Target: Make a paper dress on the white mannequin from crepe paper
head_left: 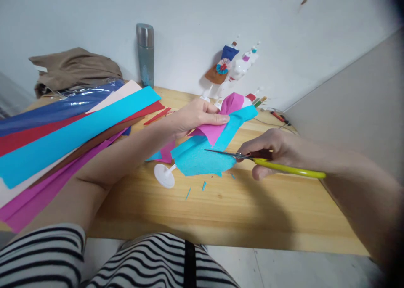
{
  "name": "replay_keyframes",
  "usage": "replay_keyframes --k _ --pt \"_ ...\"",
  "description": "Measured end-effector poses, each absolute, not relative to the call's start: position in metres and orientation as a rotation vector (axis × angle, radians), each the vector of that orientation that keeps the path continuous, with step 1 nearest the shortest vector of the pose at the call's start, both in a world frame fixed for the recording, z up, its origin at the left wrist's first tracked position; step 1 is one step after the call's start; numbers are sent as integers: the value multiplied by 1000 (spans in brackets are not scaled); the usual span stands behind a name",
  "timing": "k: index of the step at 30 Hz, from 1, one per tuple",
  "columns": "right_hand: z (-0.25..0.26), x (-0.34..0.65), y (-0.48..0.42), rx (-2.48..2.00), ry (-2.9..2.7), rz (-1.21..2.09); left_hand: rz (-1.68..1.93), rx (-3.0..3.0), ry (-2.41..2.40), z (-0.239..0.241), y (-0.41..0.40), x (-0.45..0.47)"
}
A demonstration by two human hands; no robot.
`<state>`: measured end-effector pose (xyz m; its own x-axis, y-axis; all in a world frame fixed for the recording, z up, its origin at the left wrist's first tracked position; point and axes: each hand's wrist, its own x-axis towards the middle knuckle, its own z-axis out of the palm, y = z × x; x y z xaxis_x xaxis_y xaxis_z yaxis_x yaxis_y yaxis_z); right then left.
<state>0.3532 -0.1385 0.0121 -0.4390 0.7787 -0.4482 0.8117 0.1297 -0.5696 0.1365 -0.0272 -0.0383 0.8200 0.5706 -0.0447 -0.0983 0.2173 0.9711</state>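
Paper sheets [85, 136] lie on the left of the worktop [240, 220], cloth [75, 67] and flask [145, 59] behind them. Scraps [204, 186] lie before the doll [202, 164]; scissors [268, 163] reach over it from the right; behind, other dolls [229, 54] apparently stand.

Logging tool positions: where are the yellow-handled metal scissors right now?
Right of centre in the head view, in the right hand: the yellow-handled metal scissors point left, blades seen against the flared turquoise paper.
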Motion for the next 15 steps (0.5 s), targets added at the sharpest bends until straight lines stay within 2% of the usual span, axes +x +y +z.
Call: replay_keyframes --k 15 --pt "15 344 -145 1527 2421 -1110 515 1230 466 -31 -32 134"
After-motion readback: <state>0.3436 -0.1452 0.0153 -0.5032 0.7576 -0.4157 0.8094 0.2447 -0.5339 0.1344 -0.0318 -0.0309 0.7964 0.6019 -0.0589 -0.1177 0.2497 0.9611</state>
